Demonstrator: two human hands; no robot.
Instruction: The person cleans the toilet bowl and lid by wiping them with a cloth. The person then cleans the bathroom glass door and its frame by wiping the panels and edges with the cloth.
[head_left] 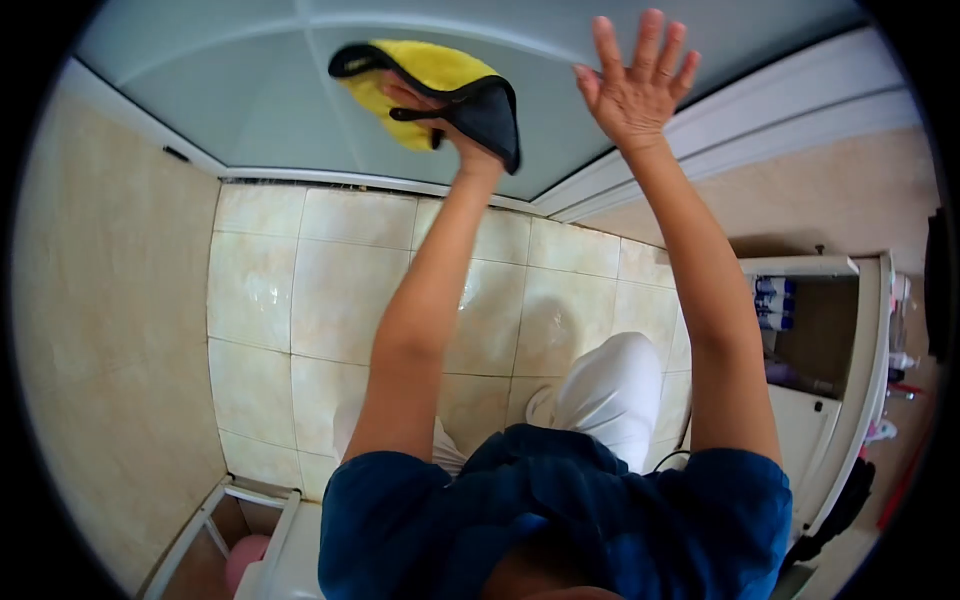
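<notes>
A yellow and dark grey microfibre cloth [440, 65] with black edging lies against the frosted glass panel [250, 110]. My left hand [415, 105] is gripping it, fingers partly covered by its folds. To the right, my right hand [635, 95] is empty, its fingers spread and its palm towards the same glass, near the panel's right-hand frame; whether it presses on the glass I cannot tell.
Light tiles [350, 270] cover the floor under me. A white cabinet [815, 415] with an open compartment stands at right, blue-and-white packages [775, 303] inside. At lower left, a framed unit [225, 500] holds something pink [245, 560]. Beige walls flank both sides.
</notes>
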